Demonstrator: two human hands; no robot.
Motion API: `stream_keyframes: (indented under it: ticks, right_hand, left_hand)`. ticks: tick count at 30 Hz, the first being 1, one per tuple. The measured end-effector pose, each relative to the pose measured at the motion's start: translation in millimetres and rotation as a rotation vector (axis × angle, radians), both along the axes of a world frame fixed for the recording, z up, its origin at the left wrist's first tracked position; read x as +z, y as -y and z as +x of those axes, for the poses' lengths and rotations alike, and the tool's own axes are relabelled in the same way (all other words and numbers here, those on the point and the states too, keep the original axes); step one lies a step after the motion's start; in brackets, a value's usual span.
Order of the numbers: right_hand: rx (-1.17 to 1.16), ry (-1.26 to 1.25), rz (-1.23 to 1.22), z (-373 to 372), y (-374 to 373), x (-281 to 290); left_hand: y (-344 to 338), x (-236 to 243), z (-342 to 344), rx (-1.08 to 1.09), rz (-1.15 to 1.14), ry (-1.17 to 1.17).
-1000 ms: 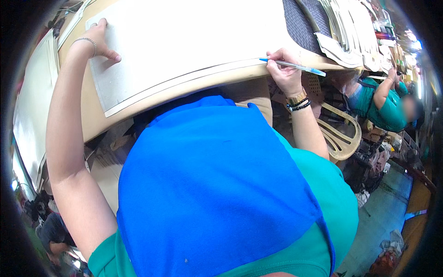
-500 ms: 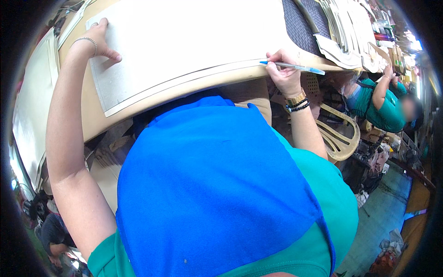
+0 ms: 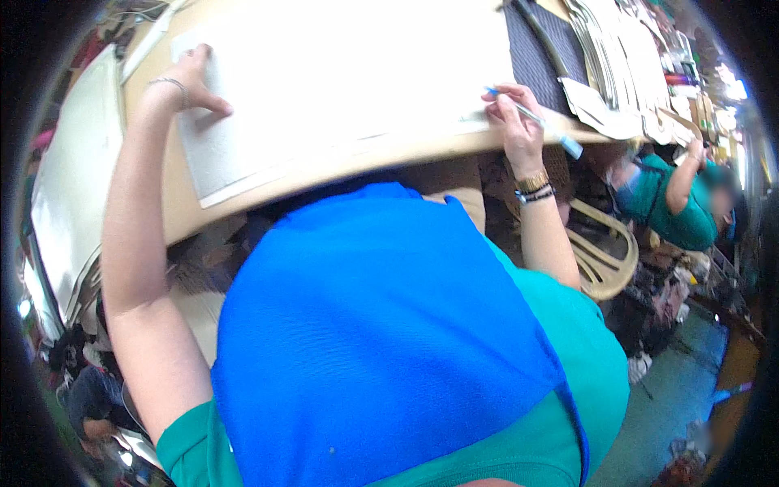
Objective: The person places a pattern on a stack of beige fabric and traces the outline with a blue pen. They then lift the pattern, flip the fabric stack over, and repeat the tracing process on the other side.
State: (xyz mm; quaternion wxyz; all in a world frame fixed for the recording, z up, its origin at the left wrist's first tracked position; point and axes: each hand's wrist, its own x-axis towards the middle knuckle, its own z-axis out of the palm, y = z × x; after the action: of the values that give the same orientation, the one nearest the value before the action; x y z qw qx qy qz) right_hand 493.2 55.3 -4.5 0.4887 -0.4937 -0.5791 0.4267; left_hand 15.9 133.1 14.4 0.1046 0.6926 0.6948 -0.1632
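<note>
A large white sheet [image 3: 341,73] lies on the beige tabletop [image 3: 316,161]. My left hand [image 3: 195,88] rests near the sheet's left side, fingers spread and touching it, with a thin bracelet at the wrist. My right hand [image 3: 519,118], wearing a gold watch and dark bracelets, grips a clear pen with blue ends [image 3: 570,142] at the sheet's right part, near the front edge. The pen's far end points up-left; whether it touches the sheet is unclear. A faint line runs along the sheet's front edge.
Stacked pale pieces [image 3: 600,57] and a dark textured mat [image 3: 556,45] lie at the right. Another sheet [image 3: 73,178] is at the left. A plastic chair [image 3: 608,268] stands below the table; a co-worker in green [image 3: 677,203] is at the right, another person [image 3: 97,406] lower left.
The view has shifted and blurred slightly. My right hand has shifted along the sheet, and the pen now slopes more steeply. My left hand keeps its place on the sheet.
</note>
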Motion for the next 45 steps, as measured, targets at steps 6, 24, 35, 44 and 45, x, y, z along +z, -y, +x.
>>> stream_keyframes:
  ticks: [6, 24, 35, 44, 45]
  right_hand:
    - [-0.002, 0.244, -0.077, -2.6, -35.3, -13.2]
    - [0.137, 0.043, -0.314, -15.7, -71.5, 50.0]
    - [-0.625, 0.524, 0.594, 77.5, -45.2, 136.9]
    - [-0.590, 0.036, 0.776, 34.5, -66.0, 135.5]
    - [-0.562, 0.154, 0.826, 75.6, -79.3, 125.1]
  left_hand:
    - [32.2, -20.8, -25.1, 0.095, 0.053, 0.172]
    - [80.7, -15.6, 27.6, 0.242, 0.445, 0.099]
    - [79.2, -25.9, 21.5, 0.584, 0.547, 0.191]
    - [149.4, -3.4, -14.7, 0.465, 0.995, 0.689]
    - [172.2, 5.1, -36.4, 0.289, 1.141, 0.706]
